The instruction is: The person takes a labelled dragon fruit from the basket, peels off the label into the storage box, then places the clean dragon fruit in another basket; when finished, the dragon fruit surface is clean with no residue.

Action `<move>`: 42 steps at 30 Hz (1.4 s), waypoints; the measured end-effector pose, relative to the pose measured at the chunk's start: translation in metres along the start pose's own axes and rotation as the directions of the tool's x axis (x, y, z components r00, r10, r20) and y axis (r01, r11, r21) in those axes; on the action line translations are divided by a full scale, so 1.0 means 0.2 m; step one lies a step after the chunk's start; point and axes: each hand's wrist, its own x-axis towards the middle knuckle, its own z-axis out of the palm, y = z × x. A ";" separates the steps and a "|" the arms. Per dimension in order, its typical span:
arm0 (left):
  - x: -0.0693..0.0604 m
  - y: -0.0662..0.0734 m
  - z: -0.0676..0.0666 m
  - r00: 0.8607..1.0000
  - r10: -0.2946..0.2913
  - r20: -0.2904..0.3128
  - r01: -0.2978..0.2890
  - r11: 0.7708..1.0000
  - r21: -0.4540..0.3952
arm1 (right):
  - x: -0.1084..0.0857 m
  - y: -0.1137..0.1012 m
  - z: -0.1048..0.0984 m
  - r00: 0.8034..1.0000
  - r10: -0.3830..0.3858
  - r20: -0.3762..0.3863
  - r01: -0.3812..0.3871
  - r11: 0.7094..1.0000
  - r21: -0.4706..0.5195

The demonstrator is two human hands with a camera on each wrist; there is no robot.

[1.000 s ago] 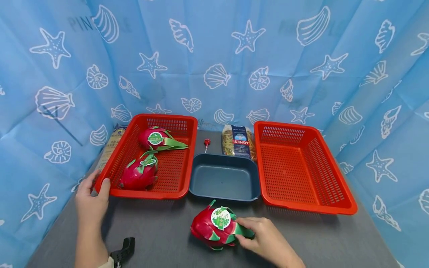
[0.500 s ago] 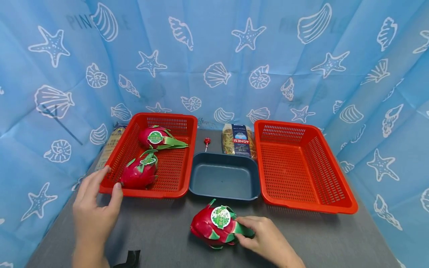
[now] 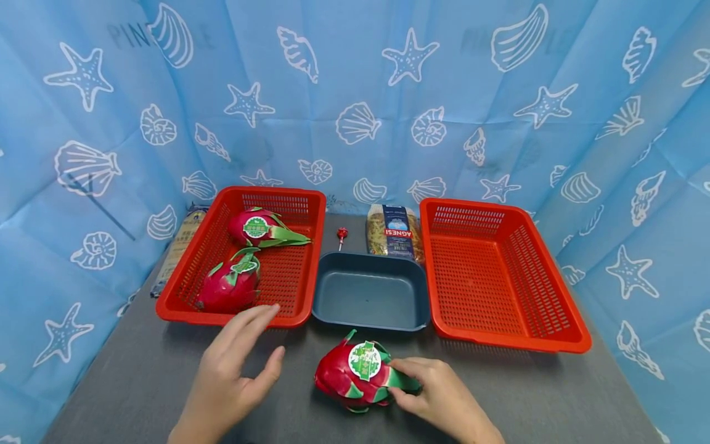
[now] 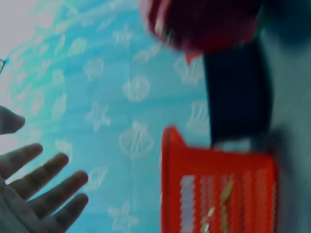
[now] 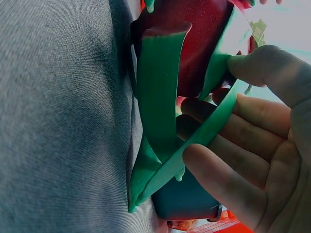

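Observation:
A dragon fruit point(image 3: 339, 375) with a round green-and-white sticker lies on the grey table in front of the blue-grey bin. At its leafy end, my right hand point(image 3: 444, 394) holds the long green leaves point(image 5: 158, 92), thumb and fingers closed about them in the right wrist view. My left hand point(image 3: 230, 373) hovers left of this fruit, thumb spread from the fingers, touching nothing. Its fingers point(image 4: 51, 174) look extended in the left wrist view. Two more dragon fruits, one farther point(image 3: 252, 227) and one nearer point(image 3: 224, 290), lie in the left red basket point(image 3: 288, 271).
Between the left basket and another red basket point(image 3: 471, 283) stands the blue-grey bin point(image 3: 368, 293). Behind it are a lollipop point(image 3: 342, 234) and a bag of pasta point(image 3: 395, 231). Another package point(image 3: 180, 246) lies left of the left basket. A blue curtain point(image 3: 355, 92) encloses the table.
My left hand has let go of the left basket's front-left corner and moved right and nearer, toward the fruit on the table. The right hand stays on that dragon fruit.

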 end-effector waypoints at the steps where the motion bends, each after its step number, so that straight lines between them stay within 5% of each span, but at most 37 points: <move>1: 0.00 0.01 0.02 0.999 0.016 0.031 -0.016 1.000 -0.023 | 0.00 0.00 0.00 1.000 -0.003 -0.002 0.003 1.000 0.001; 4: -0.02 0.03 0.09 0.991 0.046 0.125 -0.039 0.997 -0.062 | 0.00 0.00 0.00 1.000 -0.012 -0.006 0.012 1.000 0.002; 9: -0.05 0.04 0.20 0.956 -0.014 0.295 0.034 0.997 -0.063 | -0.01 0.00 0.00 1.000 -0.012 -0.007 0.012 1.000 -0.003; 18: -0.07 0.00 0.35 0.808 -0.163 0.566 0.238 0.969 -0.061 | -0.01 0.00 0.00 0.999 -0.028 -0.026 0.028 0.999 -0.015; 21: -0.07 -0.01 0.38 0.774 -0.189 0.605 0.298 0.951 -0.084 | -0.01 0.00 0.00 0.999 -0.028 -0.022 0.028 1.000 -0.014; 25: -0.09 -0.04 0.42 0.773 -0.203 0.601 0.337 0.934 -0.118 | -0.01 0.00 0.01 0.999 -0.032 -0.029 0.032 0.999 -0.011; 34: -0.13 -0.12 0.48 0.821 -0.177 0.543 0.386 0.873 -0.298 | -0.02 -0.02 0.01 0.997 0.036 -0.072 -0.041 0.997 -0.070; 42: -0.13 -0.15 0.51 0.801 -0.189 0.568 0.451 0.814 -0.366 | 0.04 -0.07 -0.02 0.965 -0.034 -0.260 0.008 0.995 -0.102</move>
